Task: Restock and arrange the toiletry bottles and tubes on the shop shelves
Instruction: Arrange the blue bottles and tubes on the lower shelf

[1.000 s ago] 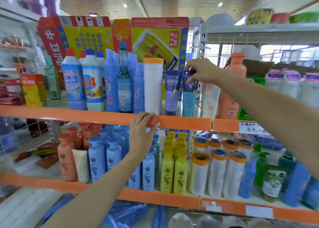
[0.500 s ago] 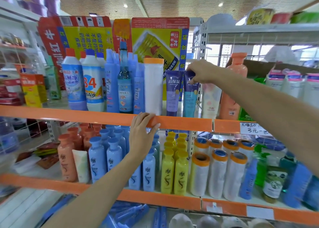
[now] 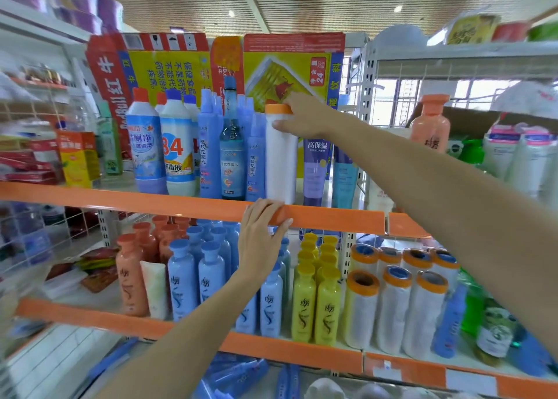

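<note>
I am gripping the white roll with my right hand, left hand resting flat on the shelf edge; next I am likely straightening it.

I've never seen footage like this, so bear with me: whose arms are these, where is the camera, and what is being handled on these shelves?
No machine here: a person wears one wide-angle camera on the head, so you see their own bare arms. The left hand rests on the orange edge of the upper shelf. The right hand grips the top of a tall white roll with an orange cap, standing beside blue bottles and a purple tube. The lower shelf holds yellow bottles and more white rolls.
</note>
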